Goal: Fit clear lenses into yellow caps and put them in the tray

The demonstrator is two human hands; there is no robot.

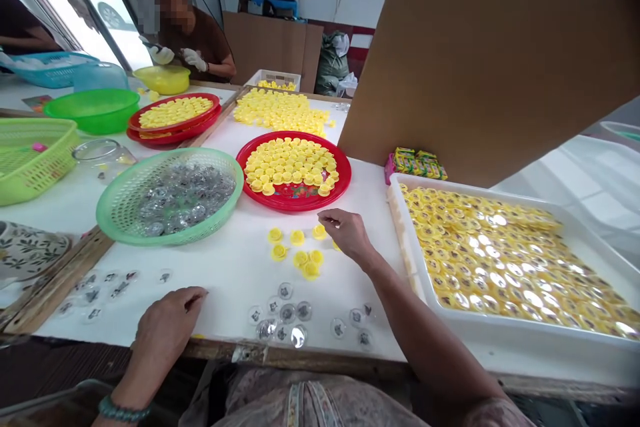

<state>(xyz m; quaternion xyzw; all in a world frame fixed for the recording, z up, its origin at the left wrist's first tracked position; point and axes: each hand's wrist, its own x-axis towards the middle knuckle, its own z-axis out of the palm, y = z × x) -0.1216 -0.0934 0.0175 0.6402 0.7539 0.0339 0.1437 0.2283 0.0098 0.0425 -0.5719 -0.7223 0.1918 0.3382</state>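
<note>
My left hand (167,321) rests low over the white table near its front edge, fingers curled and their tips close together; whatever they may hold is hidden. Left of it lie several clear round discs with small dark prints (91,295). My right hand (349,233) is in a pinch just above a small group of yellow round cups (301,258), and I cannot make out anything between its fingertips. Beyond it stands a red tray (295,203) bearing many more yellow cups (287,161). Between my arms more clear printed discs (287,313) lie loosely on the table.
A green basket (110,219) of clear discs stands at left. On the right, a white tray (417,280) holds rows of yellow pieces beside a tall cardboard sheet (450,80). Yellow cups (275,109) spread at the back. A gloved co-worker (210,40) sits across the table.
</note>
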